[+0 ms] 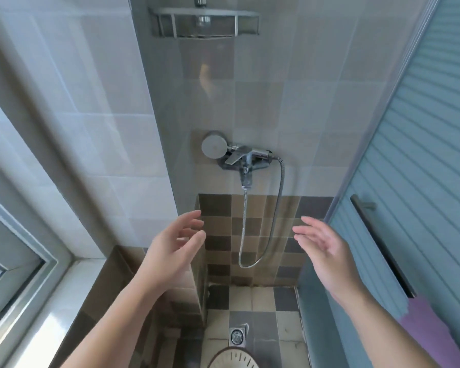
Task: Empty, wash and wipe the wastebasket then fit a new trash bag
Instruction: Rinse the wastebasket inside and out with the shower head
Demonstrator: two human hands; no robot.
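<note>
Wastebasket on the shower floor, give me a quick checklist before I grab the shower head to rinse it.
1. Left hand free: ok, open, holds nothing.
2. Right hand free: ok, open, holds nothing.
3. Hand shower head resting on the mixer tap: ok.
4. Hose untangled: ok, hangs in one loop.
5. Wastebasket emptied: cannot tell, only its rim shows.
6. Floor drain uncovered: ok.

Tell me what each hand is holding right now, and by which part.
Nothing is held. The left hand and right hand are both raised in the air with fingers relaxed, apart from the chrome shower mixer tap on the tiled wall.
</note>
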